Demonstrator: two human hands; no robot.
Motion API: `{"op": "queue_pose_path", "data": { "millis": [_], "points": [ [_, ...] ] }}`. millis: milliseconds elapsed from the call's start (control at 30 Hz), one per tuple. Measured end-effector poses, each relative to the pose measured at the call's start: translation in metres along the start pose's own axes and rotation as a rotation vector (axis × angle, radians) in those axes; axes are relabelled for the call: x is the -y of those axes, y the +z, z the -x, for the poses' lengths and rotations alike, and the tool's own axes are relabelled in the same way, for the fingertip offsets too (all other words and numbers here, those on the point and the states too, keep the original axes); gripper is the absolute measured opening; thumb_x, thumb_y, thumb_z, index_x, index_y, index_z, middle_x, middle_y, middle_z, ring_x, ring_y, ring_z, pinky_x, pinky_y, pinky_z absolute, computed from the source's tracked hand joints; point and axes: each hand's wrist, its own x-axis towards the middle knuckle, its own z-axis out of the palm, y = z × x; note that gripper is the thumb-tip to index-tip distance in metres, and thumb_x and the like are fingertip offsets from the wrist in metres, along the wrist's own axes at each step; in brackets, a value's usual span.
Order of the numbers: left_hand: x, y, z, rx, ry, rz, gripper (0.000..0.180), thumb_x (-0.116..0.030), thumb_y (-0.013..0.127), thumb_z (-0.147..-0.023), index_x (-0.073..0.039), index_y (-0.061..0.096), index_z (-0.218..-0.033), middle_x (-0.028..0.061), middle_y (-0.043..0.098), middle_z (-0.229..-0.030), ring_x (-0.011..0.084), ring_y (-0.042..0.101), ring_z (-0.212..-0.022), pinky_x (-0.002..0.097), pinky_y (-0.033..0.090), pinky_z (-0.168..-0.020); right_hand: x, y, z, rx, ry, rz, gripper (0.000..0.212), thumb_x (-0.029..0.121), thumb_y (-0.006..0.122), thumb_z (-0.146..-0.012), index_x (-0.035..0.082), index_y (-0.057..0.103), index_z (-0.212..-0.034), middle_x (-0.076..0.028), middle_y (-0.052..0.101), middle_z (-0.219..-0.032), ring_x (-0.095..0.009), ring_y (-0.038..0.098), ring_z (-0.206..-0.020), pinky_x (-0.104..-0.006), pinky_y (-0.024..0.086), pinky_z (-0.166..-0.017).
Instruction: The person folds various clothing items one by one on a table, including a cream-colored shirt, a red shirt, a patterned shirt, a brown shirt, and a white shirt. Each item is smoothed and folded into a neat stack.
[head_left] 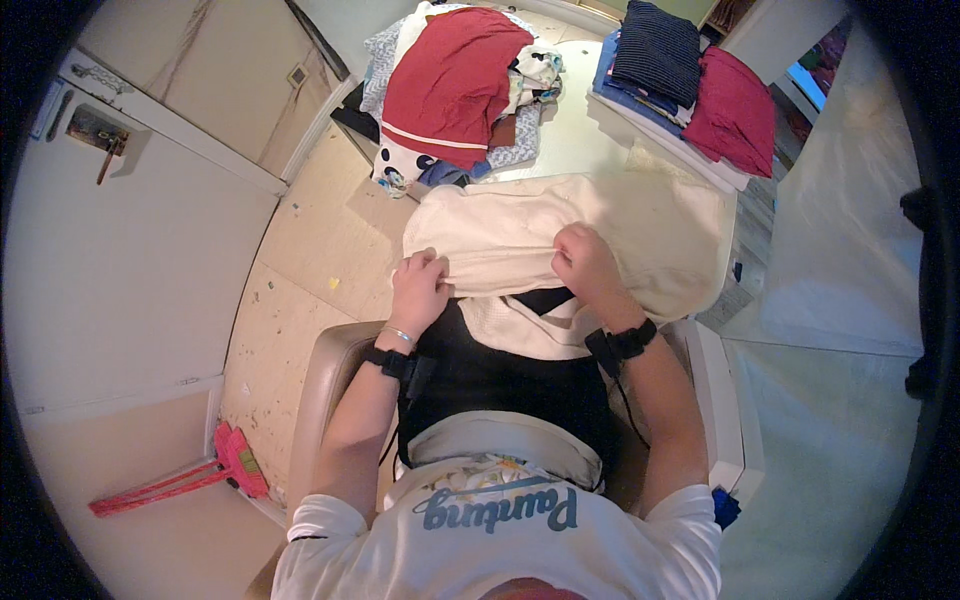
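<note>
Screen: a bright blue-lit one [812, 72] at the upper right edge, beyond the folded clothes.
Packages: none visible.
Labels, signs: none readable.

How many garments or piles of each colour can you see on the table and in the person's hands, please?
Cream garment, gripped by left hand and right hand: 1
Red garments, one on the loose pile, one folded: 2
Dark striped folded garment: 1
Total: 4
More pieces lie under the red ones on the table; their number cannot be told.
</note>
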Motion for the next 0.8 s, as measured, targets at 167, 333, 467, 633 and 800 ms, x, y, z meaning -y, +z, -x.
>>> {"op": "queue_pose_path", "data": {
  "millis": [167, 333, 467, 633, 800],
  "points": [
    [-0.011, -0.012, 0.002, 0.188, 0.060, 0.029, 0.019, -0.013, 0.067, -0.071, -0.011, 0.061, -0.089, 0.0090, 0.058, -0.099, 0.0318, 0.052, -0.104, 0.0458, 0.043, -0.085, 0.004, -0.010, 0.005, -0.012, 0.067, -0.081, 0.007, 0.008, 0.059, -0.075, 0.003, 0.054, -0.077, -0.015, 0.056, -0.078, -0.036, 0.056, -0.079, -0.0453, 0.047, -0.071],
    [-0.019, -0.014, -0.007, 0.271, 0.036, -0.055, 0.027, -0.017, 0.070, -0.074, -0.008, 0.061, -0.098, 0.0130, 0.059, -0.094, 0.0344, 0.056, -0.096, 0.0439, 0.046, -0.083, 0.028, -0.014, 0.017, 0.062, 0.002, -0.105, 0.008, 0.008, 0.059, -0.076, 0.002, 0.054, -0.078, -0.015, 0.057, -0.080, -0.036, 0.057, -0.078, -0.0456, 0.048, -0.070],
    [-0.019, -0.002, -0.007, -0.050, 0.330, 0.011, 0.036, -0.021, 0.068, -0.077, -0.011, 0.059, -0.110, 0.0119, 0.058, -0.098, 0.0340, 0.057, -0.095, 0.0440, 0.046, -0.082, 0.014, -0.003, 0.020, 0.056, -0.092, 0.099, 0.008, 0.010, 0.059, -0.075, 0.002, 0.056, -0.078, -0.015, 0.057, -0.080, -0.035, 0.057, -0.083, -0.0448, 0.048, -0.072],
    [-0.023, 0.000, -0.016, 0.224, 0.116, -0.047, 0.036, -0.017, 0.065, -0.075, -0.013, 0.060, -0.111, 0.0111, 0.056, -0.105, 0.0311, 0.053, -0.100, 0.0456, 0.042, -0.088, -0.007, -0.010, 0.018, 0.116, -0.025, 0.301, 0.009, 0.010, 0.056, -0.075, 0.002, 0.056, -0.080, -0.016, 0.058, -0.082, -0.035, 0.057, -0.084, -0.0454, 0.048, -0.074],
    [-0.016, 0.003, -0.019, 0.141, 0.189, -0.108, 0.027, -0.012, 0.062, -0.075, -0.008, 0.062, -0.102, 0.0128, 0.056, -0.097, 0.0339, 0.054, -0.094, 0.0438, 0.044, -0.083, 0.007, -0.019, 0.016, 0.004, 0.141, 0.075, 0.011, 0.004, 0.053, -0.075, 0.003, 0.056, -0.085, -0.017, 0.058, -0.086, -0.037, 0.057, -0.085, -0.0475, 0.047, -0.076]
  ]
}}
